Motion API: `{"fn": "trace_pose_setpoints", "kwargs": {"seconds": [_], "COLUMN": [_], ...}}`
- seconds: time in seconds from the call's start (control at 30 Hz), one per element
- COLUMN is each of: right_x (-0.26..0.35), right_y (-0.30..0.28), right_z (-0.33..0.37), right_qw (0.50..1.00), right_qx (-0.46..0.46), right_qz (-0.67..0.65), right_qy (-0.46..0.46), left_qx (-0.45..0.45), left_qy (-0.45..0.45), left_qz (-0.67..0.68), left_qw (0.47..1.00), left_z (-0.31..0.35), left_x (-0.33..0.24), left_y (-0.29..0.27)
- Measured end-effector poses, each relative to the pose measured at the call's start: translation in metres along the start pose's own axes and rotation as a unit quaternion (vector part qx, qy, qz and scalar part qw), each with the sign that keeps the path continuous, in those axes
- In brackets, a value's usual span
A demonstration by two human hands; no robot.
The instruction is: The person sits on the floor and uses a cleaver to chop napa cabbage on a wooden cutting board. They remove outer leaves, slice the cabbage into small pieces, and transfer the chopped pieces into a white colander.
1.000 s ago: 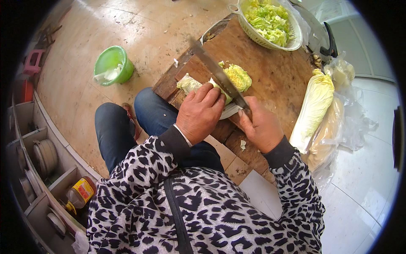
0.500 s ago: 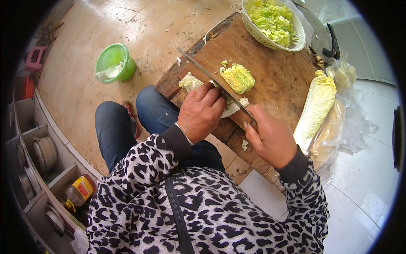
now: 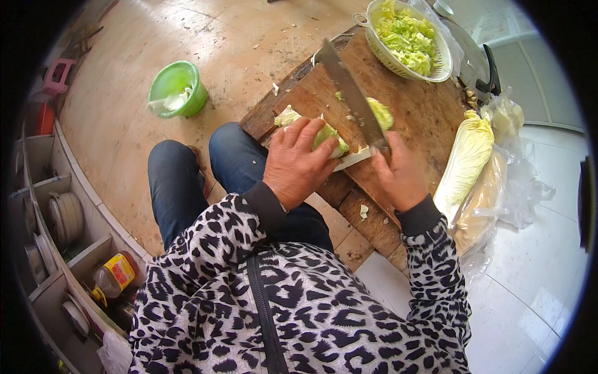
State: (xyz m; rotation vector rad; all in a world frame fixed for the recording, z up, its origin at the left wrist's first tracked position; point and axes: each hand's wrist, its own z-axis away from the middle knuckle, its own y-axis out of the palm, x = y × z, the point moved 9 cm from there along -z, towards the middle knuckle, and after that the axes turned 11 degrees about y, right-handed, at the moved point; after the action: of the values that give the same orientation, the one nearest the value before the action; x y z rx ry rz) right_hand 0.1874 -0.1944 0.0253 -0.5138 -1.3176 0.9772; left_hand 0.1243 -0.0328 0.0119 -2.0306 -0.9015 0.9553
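My right hand [image 3: 402,177] grips the handle of a cleaver [image 3: 354,93], its broad blade tilted flat side into view and pointing away over the wooden cutting board [image 3: 414,112]. My left hand [image 3: 298,161] holds down a piece of napa cabbage [image 3: 331,138] at the board's near left edge, fingers bent over it. A white cabbage leaf strip [image 3: 353,159] lies just right of that hand. Beyond the blade sits a cut yellow-green cabbage chunk [image 3: 381,113], partly hidden by the cleaver.
A white strainer basket [image 3: 408,70] of chopped cabbage stands at the board's far end. A whole napa cabbage [image 3: 466,162] lies to the right beside plastic bags [image 3: 520,187]. A green bucket [image 3: 194,96] with scraps is on the floor at left. Shelves [image 3: 65,265] run along the left.
The cleaver has lifted and swung rightward, its blade turning flat and now covering part of the chunk. My left hand's fingers have spread from a tighter curl over the cabbage piece.
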Motion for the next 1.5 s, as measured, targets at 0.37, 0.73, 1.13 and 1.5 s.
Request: {"fn": "trace_pose_setpoints", "kwargs": {"seconds": [0.37, 0.73, 1.13, 1.5], "right_x": [-0.022, -0.026, 0.022, 0.030], "right_y": [-0.030, -0.014, -0.008, 0.000], "right_z": [0.081, 0.131, 0.125, 0.119], "right_qw": [0.998, 0.966, 0.993, 0.995], "right_qx": [-0.049, -0.015, 0.014, 0.052], "right_qz": [-0.011, -0.185, -0.088, -0.046], "right_qy": [0.046, 0.180, 0.072, 0.074], "left_qx": [0.067, -0.113, -0.142, -0.162], "left_qy": [-0.226, -0.513, -0.522, -0.482], "left_qz": [0.163, 0.550, 0.499, 0.379], "left_qw": [0.958, 0.649, 0.677, 0.773], "left_z": [0.044, 0.068, 0.063, 0.058], "left_x": [0.035, 0.036, 0.054, 0.066], "left_y": [0.007, 0.028, 0.042, 0.046]}}
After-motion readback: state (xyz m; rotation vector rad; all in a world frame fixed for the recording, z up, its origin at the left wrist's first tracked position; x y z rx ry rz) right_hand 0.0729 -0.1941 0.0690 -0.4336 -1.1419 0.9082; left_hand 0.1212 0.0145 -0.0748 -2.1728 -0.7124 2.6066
